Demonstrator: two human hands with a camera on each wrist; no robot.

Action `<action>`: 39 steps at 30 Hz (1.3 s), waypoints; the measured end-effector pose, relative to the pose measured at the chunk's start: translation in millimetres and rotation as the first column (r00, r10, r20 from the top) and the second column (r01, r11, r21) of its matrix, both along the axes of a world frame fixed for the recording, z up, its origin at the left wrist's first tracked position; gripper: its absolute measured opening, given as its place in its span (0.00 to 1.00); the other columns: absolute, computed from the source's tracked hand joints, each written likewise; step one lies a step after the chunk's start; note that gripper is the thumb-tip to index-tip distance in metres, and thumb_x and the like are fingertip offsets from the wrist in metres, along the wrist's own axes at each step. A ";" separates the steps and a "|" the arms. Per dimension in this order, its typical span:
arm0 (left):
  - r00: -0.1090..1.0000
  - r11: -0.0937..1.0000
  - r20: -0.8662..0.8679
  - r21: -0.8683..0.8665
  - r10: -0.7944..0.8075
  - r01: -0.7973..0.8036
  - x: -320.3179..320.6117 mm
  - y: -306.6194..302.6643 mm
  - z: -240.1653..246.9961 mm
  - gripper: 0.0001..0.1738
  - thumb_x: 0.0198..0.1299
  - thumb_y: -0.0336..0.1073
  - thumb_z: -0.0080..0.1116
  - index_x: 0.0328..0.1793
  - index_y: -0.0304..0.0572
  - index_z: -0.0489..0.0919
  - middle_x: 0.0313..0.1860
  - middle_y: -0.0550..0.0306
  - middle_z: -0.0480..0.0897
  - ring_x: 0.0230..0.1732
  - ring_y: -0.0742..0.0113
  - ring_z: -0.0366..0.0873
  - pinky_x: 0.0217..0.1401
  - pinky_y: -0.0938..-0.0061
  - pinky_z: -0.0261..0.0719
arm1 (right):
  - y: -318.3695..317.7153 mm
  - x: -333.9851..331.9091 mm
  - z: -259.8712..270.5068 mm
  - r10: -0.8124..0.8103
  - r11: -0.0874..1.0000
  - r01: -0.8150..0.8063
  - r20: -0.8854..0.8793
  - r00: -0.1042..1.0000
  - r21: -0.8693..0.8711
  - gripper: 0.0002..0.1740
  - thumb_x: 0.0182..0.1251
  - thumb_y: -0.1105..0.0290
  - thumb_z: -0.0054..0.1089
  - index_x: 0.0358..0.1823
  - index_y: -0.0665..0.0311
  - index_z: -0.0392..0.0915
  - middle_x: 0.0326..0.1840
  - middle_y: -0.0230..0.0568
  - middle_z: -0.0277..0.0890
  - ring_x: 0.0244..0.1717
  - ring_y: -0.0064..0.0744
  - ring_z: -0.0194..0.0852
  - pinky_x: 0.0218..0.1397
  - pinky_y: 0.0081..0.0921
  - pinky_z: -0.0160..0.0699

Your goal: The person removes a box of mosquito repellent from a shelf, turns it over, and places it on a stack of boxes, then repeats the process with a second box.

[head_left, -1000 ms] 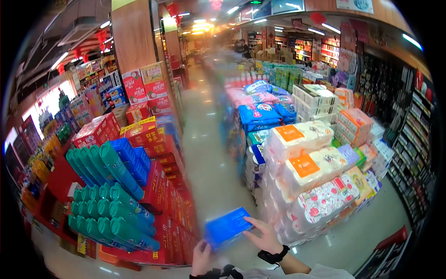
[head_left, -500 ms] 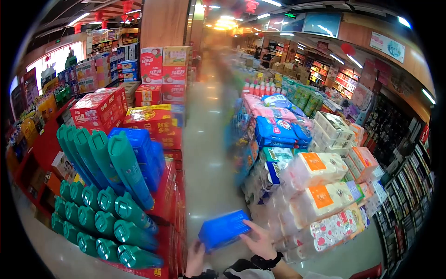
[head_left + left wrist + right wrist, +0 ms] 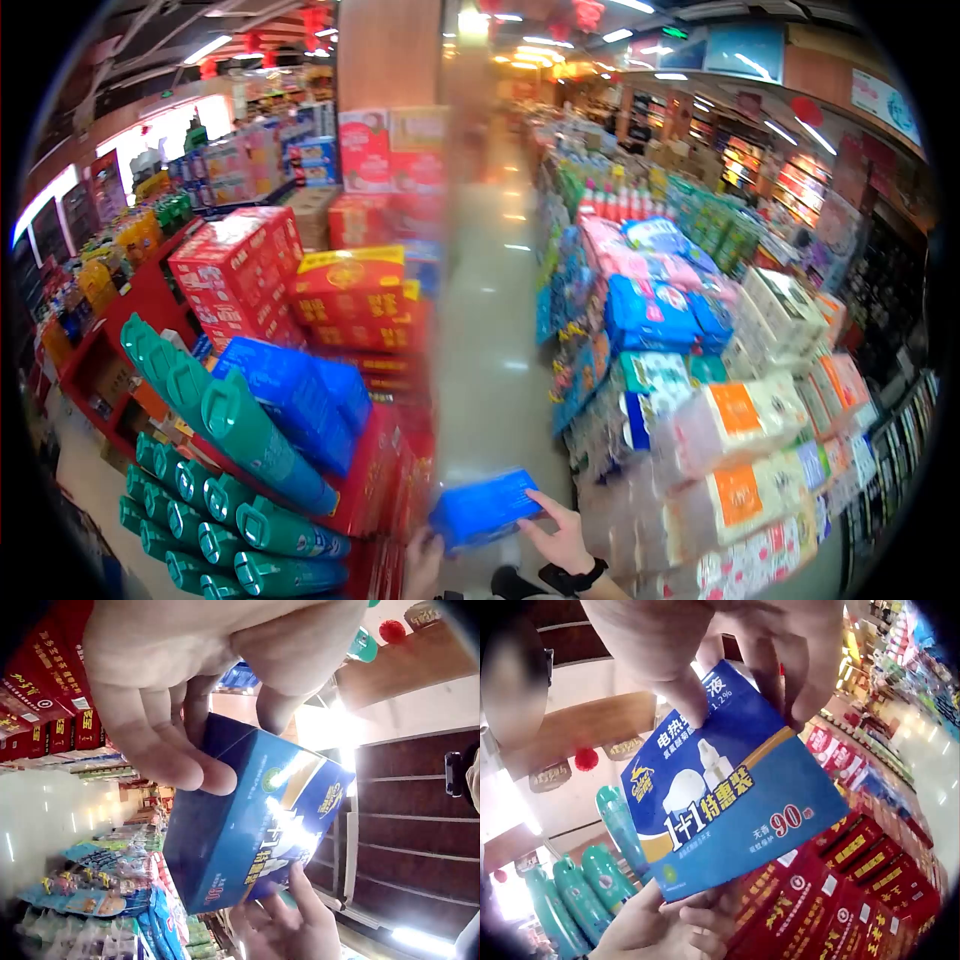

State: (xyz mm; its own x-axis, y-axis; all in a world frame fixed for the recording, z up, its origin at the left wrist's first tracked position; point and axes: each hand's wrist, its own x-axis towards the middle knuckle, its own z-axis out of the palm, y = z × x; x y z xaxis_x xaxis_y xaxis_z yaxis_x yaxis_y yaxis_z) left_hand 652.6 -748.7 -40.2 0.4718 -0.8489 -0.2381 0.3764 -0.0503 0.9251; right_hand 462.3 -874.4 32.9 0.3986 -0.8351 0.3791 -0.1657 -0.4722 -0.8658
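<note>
Both hands hold a blue box (image 3: 484,508) low in front of the body, over the aisle. The left hand (image 3: 424,560) grips its left end; in the left wrist view the fingers and thumb of that hand (image 3: 202,682) close round one end of the box (image 3: 247,817). At the right end, the right hand (image 3: 560,538) pinches the box; the right wrist view shows its thumb (image 3: 686,701) on the printed face of the box (image 3: 727,787) and its fingers behind. That face shows "1+1" and "90".
Green bottles (image 3: 270,470) and blue boxes (image 3: 290,390) stand on red cartons (image 3: 372,480) at the left. Wrapped paper rolls (image 3: 745,500) and blue packs (image 3: 655,315) are stacked at the right. Between them runs a floor aisle (image 3: 495,370).
The view has turned left, so the shelves and stacks appear further right. Both hands still hold the blue box, at nearly the same place in the view.
</note>
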 end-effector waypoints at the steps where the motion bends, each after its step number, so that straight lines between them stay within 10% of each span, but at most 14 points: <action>1: 1.000 1.000 0.000 0.008 0.014 -0.014 -4.3 -16.1 11.3 0.21 0.73 0.43 0.52 0.63 0.36 0.71 0.40 0.62 0.77 0.37 0.73 0.74 0.41 0.76 0.74 | -20.4 2.2 2.2 0.027 1.000 -0.027 0.009 1.000 -0.014 0.28 0.54 0.78 0.71 0.60 0.67 0.76 0.46 0.47 0.84 0.42 0.29 0.84 0.47 0.26 0.82; 18: 0.984 0.989 0.110 -0.034 -0.142 0.147 -33.3 -196.2 57.7 0.18 0.72 0.38 0.51 0.58 0.30 0.76 0.42 0.55 0.81 0.38 0.70 0.80 0.41 0.76 0.79 | -201.9 -44.6 0.1 0.019 0.997 -0.031 0.177 0.984 0.068 0.31 0.57 0.81 0.65 0.65 0.71 0.69 0.49 0.41 0.78 0.44 0.25 0.76 0.49 0.23 0.74; 21: 0.986 0.991 0.104 -0.010 -0.132 0.134 -23.9 -219.9 59.7 0.19 0.72 0.40 0.52 0.59 0.30 0.75 0.42 0.55 0.81 0.38 0.70 0.80 0.41 0.75 0.79 | -211.3 -29.8 42.7 -0.046 0.996 0.042 0.041 0.998 0.079 0.27 0.59 0.73 0.67 0.61 0.66 0.76 0.56 0.56 0.79 0.54 0.46 0.79 0.60 0.35 0.74; 27: 0.986 0.996 -0.144 0.041 0.082 -0.077 1.2 -262.6 55.7 0.21 0.71 0.43 0.53 0.61 0.35 0.76 0.40 0.59 0.81 0.43 0.70 0.77 0.46 0.76 0.76 | -257.5 10.6 44.8 -0.035 0.992 0.035 -0.004 0.999 0.125 0.26 0.61 0.75 0.64 0.62 0.69 0.74 0.58 0.52 0.78 0.58 0.40 0.75 0.63 0.33 0.71; 33: 0.994 0.983 -0.007 -0.151 -0.109 0.107 73.9 -322.7 51.5 0.19 0.71 0.38 0.54 0.61 0.33 0.73 0.44 0.59 0.80 0.42 0.73 0.78 0.45 0.77 0.78 | -315.7 72.8 52.1 0.052 0.991 -0.061 0.080 0.995 0.115 0.26 0.63 0.77 0.61 0.64 0.71 0.71 0.61 0.49 0.75 0.60 0.39 0.72 0.64 0.33 0.70; 39: 0.984 0.942 -0.138 -0.299 0.115 -0.152 118.0 -334.0 53.7 0.18 0.70 0.39 0.56 0.59 0.33 0.72 0.43 0.59 0.79 0.39 0.73 0.79 0.39 0.77 0.80 | -344.0 157.9 72.1 0.156 0.978 -0.160 -0.040 0.987 -0.132 0.28 0.63 0.76 0.61 0.66 0.69 0.69 0.61 0.48 0.74 0.59 0.39 0.73 0.63 0.34 0.71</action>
State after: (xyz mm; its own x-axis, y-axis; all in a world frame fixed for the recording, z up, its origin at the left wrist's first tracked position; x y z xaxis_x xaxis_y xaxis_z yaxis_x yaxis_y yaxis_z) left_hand 770.6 -1082.7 13.5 0.5704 -0.8206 -0.0358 0.4663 0.2877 0.8365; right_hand 620.2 -1218.4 105.0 0.5339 -0.7030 0.4699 -0.1036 -0.6059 -0.7887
